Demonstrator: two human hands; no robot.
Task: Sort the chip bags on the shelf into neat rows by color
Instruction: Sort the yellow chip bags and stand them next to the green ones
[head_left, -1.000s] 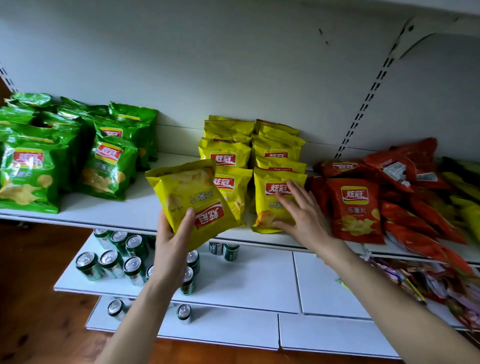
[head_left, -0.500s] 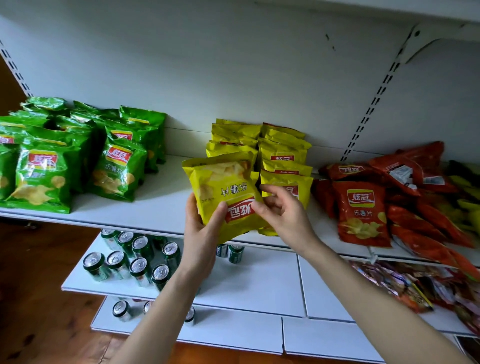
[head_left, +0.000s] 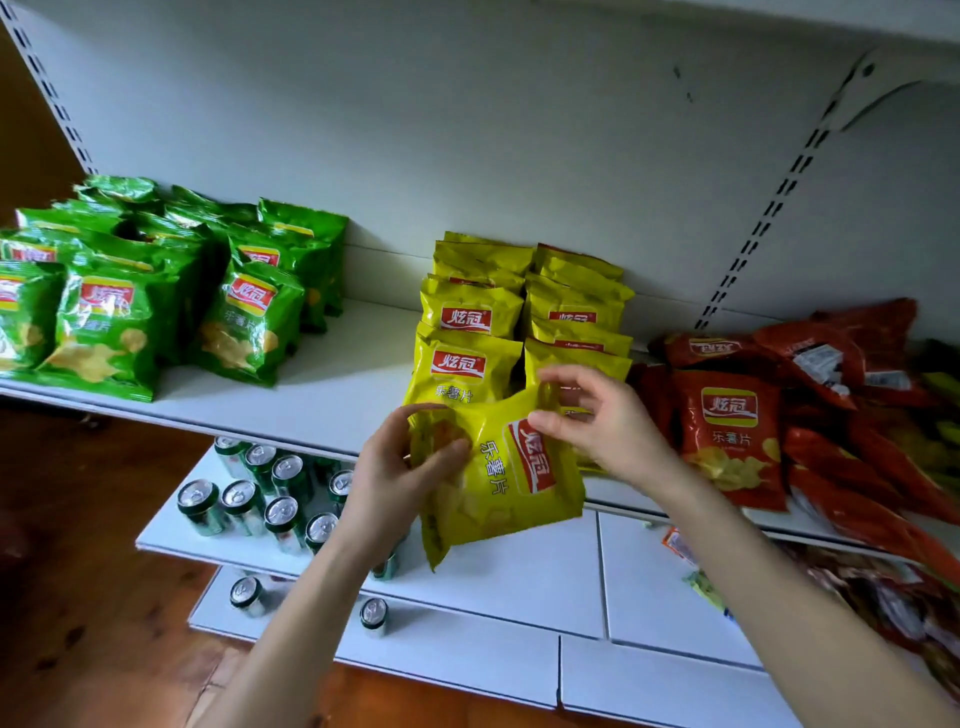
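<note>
Left hand (head_left: 400, 467) and right hand (head_left: 597, 431) grip a sideways yellow bag (head_left: 493, 483) (slick foil) off the shelf (head_left: 337, 395). A slack pinch could drop it onto the cans (head_left: 260, 499).

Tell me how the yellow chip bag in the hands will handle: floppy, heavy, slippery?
Probably light for its size: the yellow chip bag looks puffed, and the left hand and right hand hold it by its edges. Likely soft, not stiff: the film creases near the fingers. Its glossy surface may be slippery; chips could crush if squeezed.
</note>
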